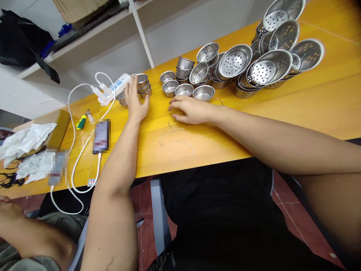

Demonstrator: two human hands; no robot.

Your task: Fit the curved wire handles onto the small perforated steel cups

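My left hand (136, 102) reaches up the table with its fingers stretched out and thumb apart. It is against or just in front of small stacked perforated metal cups (143, 85); whether it touches them I cannot tell. My right hand (190, 110) hovers low over or rests on the tabletop, fingers apart, holding nothing visible. Right behind it sit small perforated metal cups, among them one at the front (203, 92). Thin curved wires (184, 142) lie on the wood just in front of my right hand, one partly under its fingers.
Larger perforated metal baskets (235, 62) stand in stacks toward the right. On the left are a power strip (115, 89) with white cables, a phone (100, 136), a green-and-yellow-handled tool (81, 122) and plastic bags (35, 165). Another person's arm (36, 229) is at lower left.
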